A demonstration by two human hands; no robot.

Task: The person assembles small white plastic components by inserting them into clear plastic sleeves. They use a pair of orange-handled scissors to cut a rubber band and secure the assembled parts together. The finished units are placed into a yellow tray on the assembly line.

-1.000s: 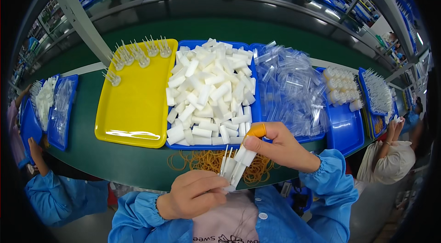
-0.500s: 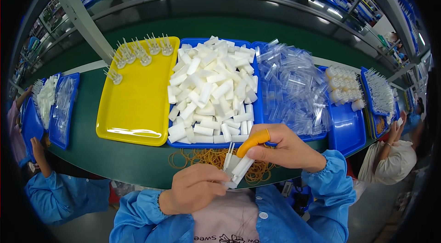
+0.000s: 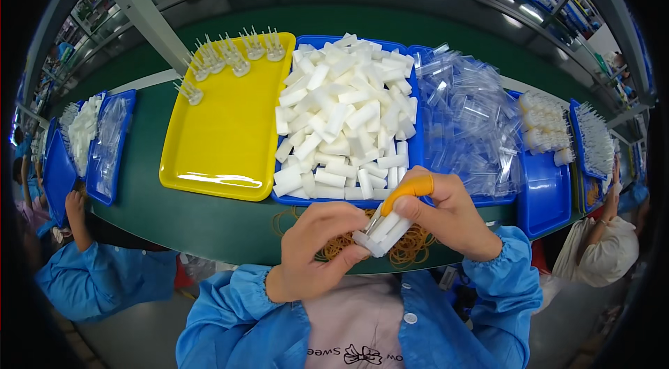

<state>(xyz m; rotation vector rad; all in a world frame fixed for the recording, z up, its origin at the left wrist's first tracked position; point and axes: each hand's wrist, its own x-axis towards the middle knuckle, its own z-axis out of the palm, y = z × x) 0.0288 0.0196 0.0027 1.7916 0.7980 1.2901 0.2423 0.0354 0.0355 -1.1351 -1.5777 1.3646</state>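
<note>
In front of my chest, my left hand (image 3: pixel 313 247) pinches the edge of a round white pronged base (image 3: pixel 367 243) between thumb and fingers. My right hand (image 3: pixel 446 212), with an orange finger cot (image 3: pixel 411 191) on its index finger, grips white foam blocks (image 3: pixel 395 228) standing against the prongs of that base. The cot-covered fingertip presses at the prongs and foam. How many blocks it holds is partly hidden by the fingers. Below and behind the hands lies a heap of tan rubber bands (image 3: pixel 411 247) on the green table.
Beyond my hands, a blue tray (image 3: pixel 296 198) is heaped with white foam blocks. To its left, a yellow tray (image 3: pixel 223 132) bears several pronged bases. To its right lie clear plastic sleeves (image 3: pixel 467 125) and cream round parts (image 3: pixel 543 125) in blue trays. Co-workers sit on both sides.
My left hand has gone from curled fingers to a thumb-and-finger pinch on the base. Both hands and the piece sit slightly higher and further right, and the whole view has shifted.
</note>
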